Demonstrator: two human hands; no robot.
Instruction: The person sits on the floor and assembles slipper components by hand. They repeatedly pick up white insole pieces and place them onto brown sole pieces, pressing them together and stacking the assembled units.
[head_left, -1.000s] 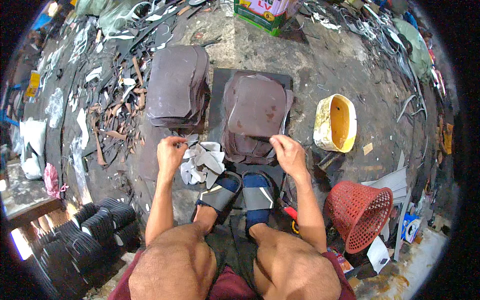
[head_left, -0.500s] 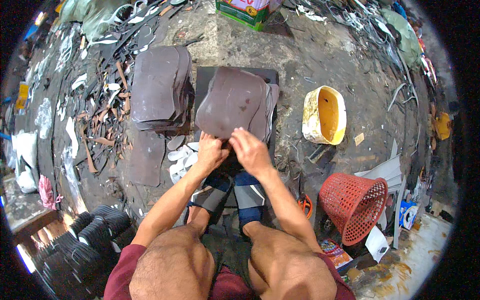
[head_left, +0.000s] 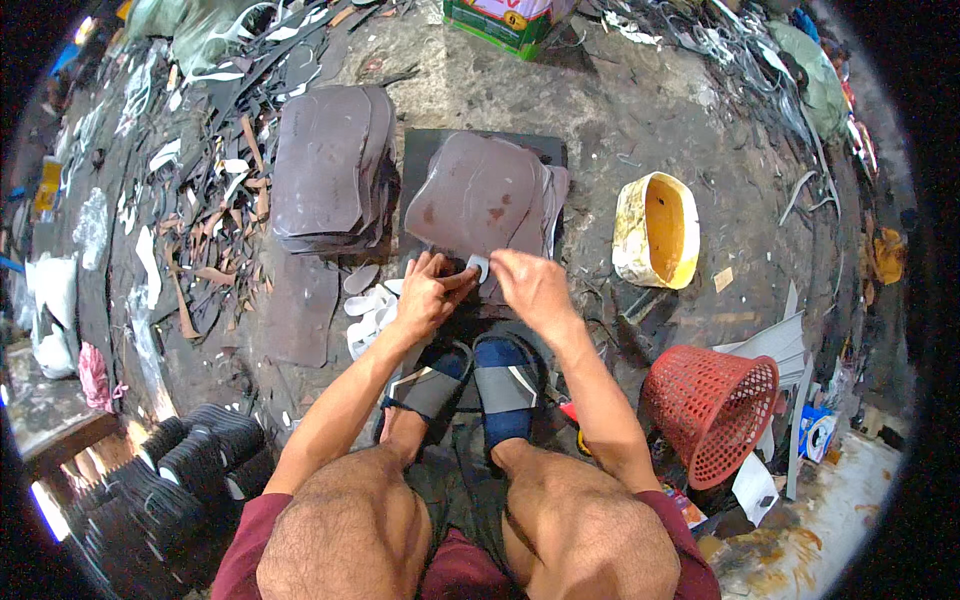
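A small curved white piece shows between my hands, just off the near edge of the brown sheets. My right hand pinches it at its right side. My left hand is closed, its fingertips touching the piece's left side. Behind my hands, several brown sheets with wavy edges lie on a dark board, the top one spotted with stains. White cut pieces lie in a small heap left of my left hand. My fingers hide part of the piece.
A taller stack of brown sheets stands to the left, with scraps beyond it. On the right are a yellowish tub and a tipped red basket. Black soles are piled at lower left. A tin stands at the far side.
My hands have moved apart from close together at the sheets' near edge. The white piece between them has come into view. More stains show on the top sheet.
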